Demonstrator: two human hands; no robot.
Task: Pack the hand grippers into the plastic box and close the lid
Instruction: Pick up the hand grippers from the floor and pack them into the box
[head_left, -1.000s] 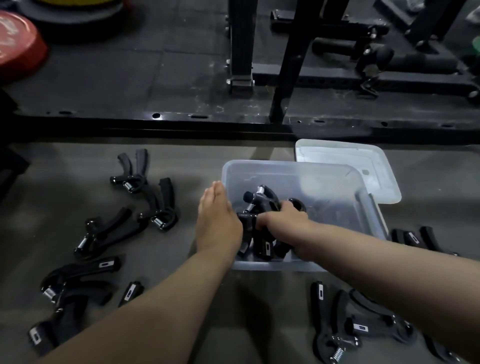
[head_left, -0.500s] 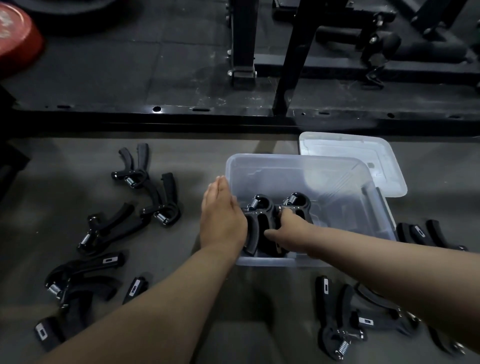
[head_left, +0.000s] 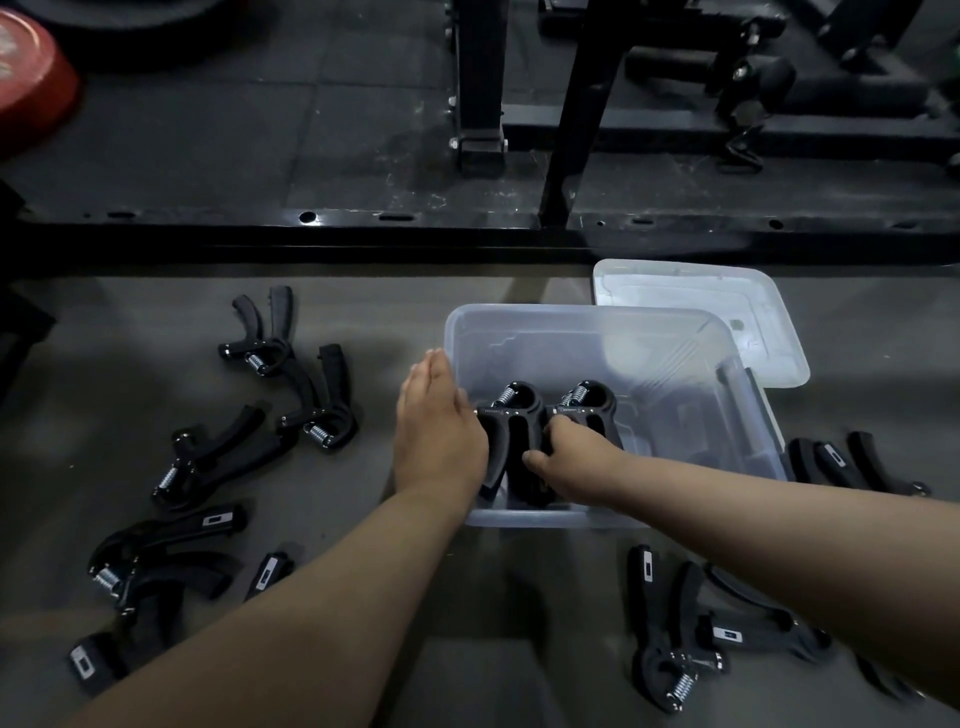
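As the right hand (head_left: 576, 460) clamps them, two hand grippers (head_left: 511, 415) now stand upright, packed. Beside it, the flat left hand (head_left: 436, 431) braces the plastic box (head_left: 571, 338).

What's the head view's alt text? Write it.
Right hand grips one of two black spring hand grippers standing in a clear plastic box; left hand lies flat against its wall. More grippers and its translucent lid lie outside.

Grey floor (head_left: 130, 353), clear plastic box (head_left: 571, 332) set on it, lid (head_left: 727, 301) laid flat just behind the box's right corner, black hand grippers (head_left: 223, 457) scattered left of the box, further grippers (head_left: 660, 623) near its front right.
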